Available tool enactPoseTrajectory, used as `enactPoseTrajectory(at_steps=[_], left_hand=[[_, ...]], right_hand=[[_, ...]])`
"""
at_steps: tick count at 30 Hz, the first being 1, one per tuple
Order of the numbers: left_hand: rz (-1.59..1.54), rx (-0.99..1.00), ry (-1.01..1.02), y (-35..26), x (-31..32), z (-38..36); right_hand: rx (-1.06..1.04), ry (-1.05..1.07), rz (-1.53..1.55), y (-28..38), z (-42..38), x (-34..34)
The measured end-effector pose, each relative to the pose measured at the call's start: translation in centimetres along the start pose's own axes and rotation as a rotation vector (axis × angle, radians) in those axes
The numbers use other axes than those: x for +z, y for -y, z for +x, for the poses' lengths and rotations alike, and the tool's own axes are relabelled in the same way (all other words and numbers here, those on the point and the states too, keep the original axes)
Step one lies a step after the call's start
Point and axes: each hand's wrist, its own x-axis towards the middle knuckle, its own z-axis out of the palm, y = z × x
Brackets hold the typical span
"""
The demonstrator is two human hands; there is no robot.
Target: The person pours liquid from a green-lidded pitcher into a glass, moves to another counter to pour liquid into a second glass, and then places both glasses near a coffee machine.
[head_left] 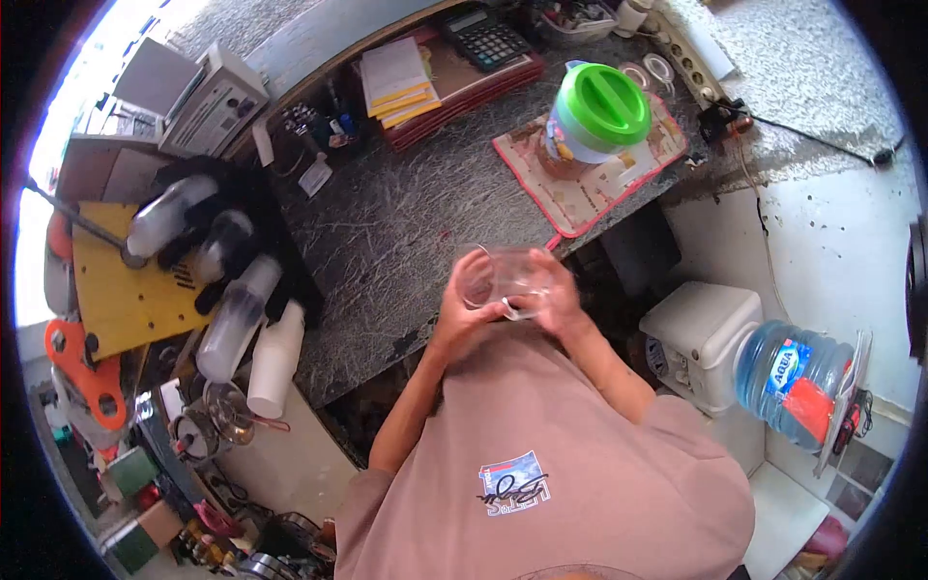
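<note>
Where left hand [458, 305] and right hand [561, 304] curl: around clear plasticware [519, 275], in front of the jug [594, 116]; blur hides whether one piece or two.
Jug: one, on one mat [611, 196].
Calculator [486, 40]: one, behind-left of the jug.

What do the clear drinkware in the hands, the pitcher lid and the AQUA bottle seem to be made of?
Clear drinkware: plastic or glass, transparent, smooth; blur leaves it open.
Green pitcher lid: probably plastic, glossy, with even colour and moulded grip.
AQUA bottle: likely plastic, translucent blue, with ribbed walls.
</note>
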Motion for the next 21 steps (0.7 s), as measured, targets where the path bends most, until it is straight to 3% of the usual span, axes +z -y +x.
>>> enactPoseTrajectory(at_steps=[1, 3, 6, 8, 11, 13, 16, 18, 19, 21], left_hand=[[-0.054, 0.115, -0.076, -0.6, -0.2, -0.5], [-0.059, 0.301, -0.221, -1.3, -1.3, -1.5], [-0.016, 0.372, -0.377, -2.3, -3.0, -2.6], [-0.023, 0.414, -0.437, -2.1, -5.1, -2.6], [0.221, 0.289, -0.594, -3.2, -6.5, -2.8], [0.462, 0.380, -0.669, -1.9, -7.6, -2.1], [0.572, 0.260, -0.651, -3.0, -7.7, -1.9], [0.602, 0.244, -0.614, -3.1, -8.4, -1.5], [0.630, 0.227, -0.588, -3.2, -8.6, -1.3], [0.601, 0.219, -0.548, -3.6, -8.6, -1.1]], right_hand=[[0.066, 0.158, 0.095, -1.5, 1.8, 0.6], [0.119, 0.225, 0.060, -3.1, 3.6, 3.4], [0.249, 0.353, -0.037, -3.3, 5.4, 5.1], [-0.287, 0.003, -1.031, -2.9, 5.6, 6.2], [-1.395, -0.336, -1.437, 3.7, 3.8, 6.2], [-1.686, -0.828, -1.417, 9.0, 3.2, 5.4], [-1.657, -0.958, -1.229, 15.9, 4.2, 2.2], [-1.080, -0.514, -0.837, 18.5, 4.3, 0.8], [-1.081, -0.523, -0.837, 18.8, 4.2, 0.5], [-0.914, -0.318, -0.669, 19.1, 4.1, 0.4]])
